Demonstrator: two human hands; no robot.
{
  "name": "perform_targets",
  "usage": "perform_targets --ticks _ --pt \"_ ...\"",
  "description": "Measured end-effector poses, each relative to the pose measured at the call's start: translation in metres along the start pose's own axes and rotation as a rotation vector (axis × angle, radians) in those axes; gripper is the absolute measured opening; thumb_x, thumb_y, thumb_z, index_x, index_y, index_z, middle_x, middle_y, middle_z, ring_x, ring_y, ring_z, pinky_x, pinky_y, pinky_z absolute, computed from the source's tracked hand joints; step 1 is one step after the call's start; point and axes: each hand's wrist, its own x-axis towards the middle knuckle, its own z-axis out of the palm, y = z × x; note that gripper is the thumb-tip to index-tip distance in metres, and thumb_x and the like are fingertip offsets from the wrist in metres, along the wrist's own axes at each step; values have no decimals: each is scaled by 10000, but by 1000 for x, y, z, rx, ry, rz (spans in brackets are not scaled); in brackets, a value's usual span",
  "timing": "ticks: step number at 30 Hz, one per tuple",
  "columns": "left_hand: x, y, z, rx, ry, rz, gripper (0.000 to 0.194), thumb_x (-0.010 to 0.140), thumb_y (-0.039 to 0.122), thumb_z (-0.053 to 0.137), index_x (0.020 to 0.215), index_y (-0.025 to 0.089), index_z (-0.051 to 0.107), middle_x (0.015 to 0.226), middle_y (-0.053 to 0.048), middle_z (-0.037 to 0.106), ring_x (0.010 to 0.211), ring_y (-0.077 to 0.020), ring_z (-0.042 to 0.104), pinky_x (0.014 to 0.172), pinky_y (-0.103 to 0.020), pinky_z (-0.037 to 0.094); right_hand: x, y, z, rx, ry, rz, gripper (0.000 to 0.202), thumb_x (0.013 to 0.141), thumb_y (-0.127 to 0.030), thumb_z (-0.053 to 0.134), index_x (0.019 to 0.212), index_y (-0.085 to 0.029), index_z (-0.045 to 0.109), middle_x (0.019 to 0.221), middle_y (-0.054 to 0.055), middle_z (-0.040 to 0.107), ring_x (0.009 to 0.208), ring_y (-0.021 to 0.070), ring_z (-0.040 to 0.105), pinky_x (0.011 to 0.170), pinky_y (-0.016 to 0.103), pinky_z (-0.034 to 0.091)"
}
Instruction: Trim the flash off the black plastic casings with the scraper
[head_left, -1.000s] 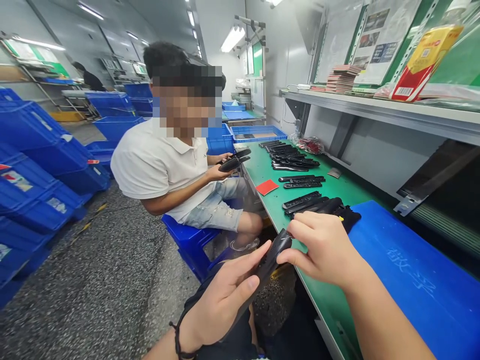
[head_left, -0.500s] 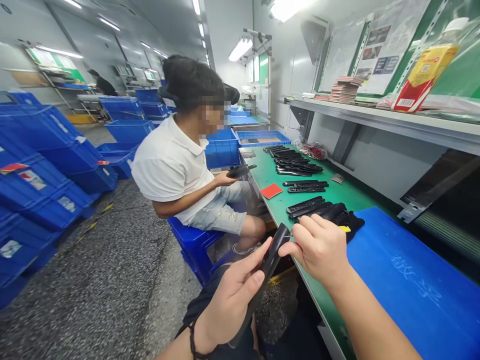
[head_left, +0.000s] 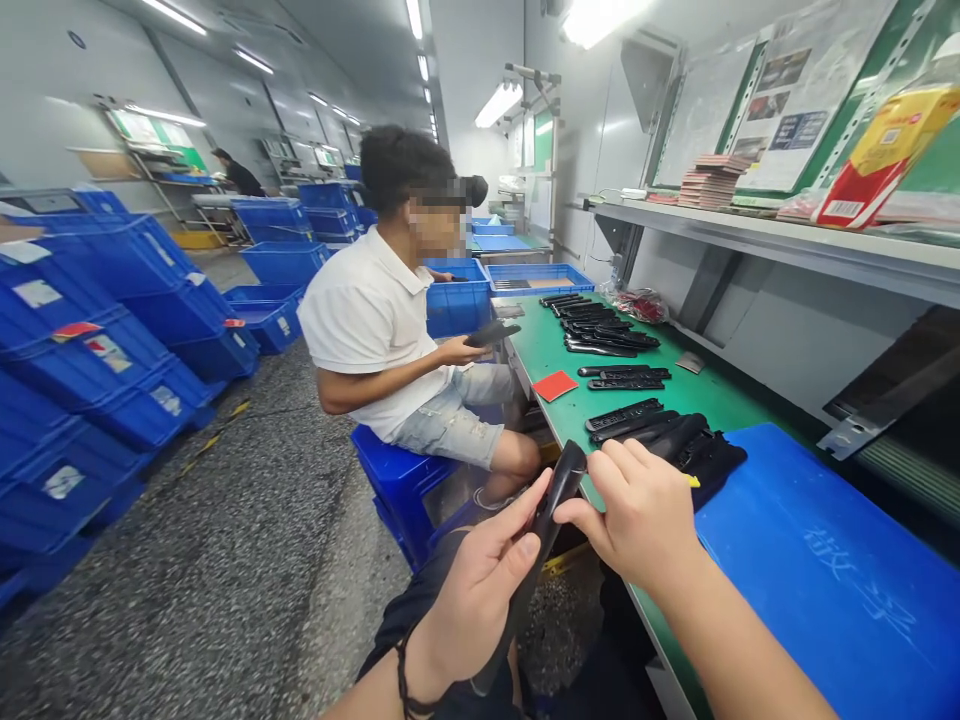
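Observation:
My left hand (head_left: 480, 590) is wrapped round a long, glossy black plastic part (head_left: 559, 500), tilted with its far end up, in front of the table edge. At that far end is my right hand (head_left: 637, 510), fingers curled and thumb out along the part. It closes on a slim tool, mostly hidden, whose yellow end (head_left: 691, 482) sticks out behind the fingers. A thin tip seems to touch the part's rim. Just beyond my right hand, several black plastic parts (head_left: 626, 418) lie on the green table (head_left: 559, 420) beside a dark cloth-like item (head_left: 712, 460).
A blue sheet (head_left: 825, 560) covers the near table. Farther along lie more black parts (head_left: 600, 325) and a red card (head_left: 555, 386). A co-worker (head_left: 375, 310) sits at left holding a black part. Blue crates (head_left: 127, 340) are stacked left; a shelf (head_left: 750, 230) overhangs the table.
The view has shifted slightly, so the surroundings sit further right and lower. Both hands keep their grip at the part's end; the right hand has moved only slightly.

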Motion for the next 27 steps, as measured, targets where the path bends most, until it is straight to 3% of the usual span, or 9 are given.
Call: perform_targets --ticks 3,7,13,19,27 --pt "1 -3 1 -36 33 -46 506 1030 420 609 1521 299 584 1593 -19 541 1503 -319 490 1287 -475 378 0 -3 2 -21 -3 24 677 1088 -691 176 761 -208 519 748 40 525 714 200 430 671 352 246" --pt "4 3 3 -94 58 -98 517 1022 425 623 1519 288 588 1607 -24 524 1509 -319 482 1271 -453 408 0 -9 -1 21 -44 65 715 1034 -800 220 775 -207 525 751 31 531 710 196 450 663 346 253" --pt "14 22 1 -56 76 -9 539 1036 404 603 1542 221 566 1605 -81 534 1520 -324 469 1295 -462 356 -2 -24 -3 135 -122 6 651 1004 -800 381 819 -197 543 783 37 553 726 196 472 661 343 267" --pt "27 13 -3 -165 151 -29 517 1039 412 605 1531 257 580 1565 -53 590 1483 -317 517 1285 -473 367 -5 -31 15 220 -153 -51 614 1014 -771 406 826 -200 532 790 36 559 725 193 474 647 341 263" --pt "36 14 -3 -211 155 -48 505 1025 397 632 1506 242 611 1595 -65 550 1521 -321 467 1311 -458 316 -7 -35 19 169 -168 -66 619 1057 -729 338 831 -201 568 778 50 559 723 207 442 659 358 245"
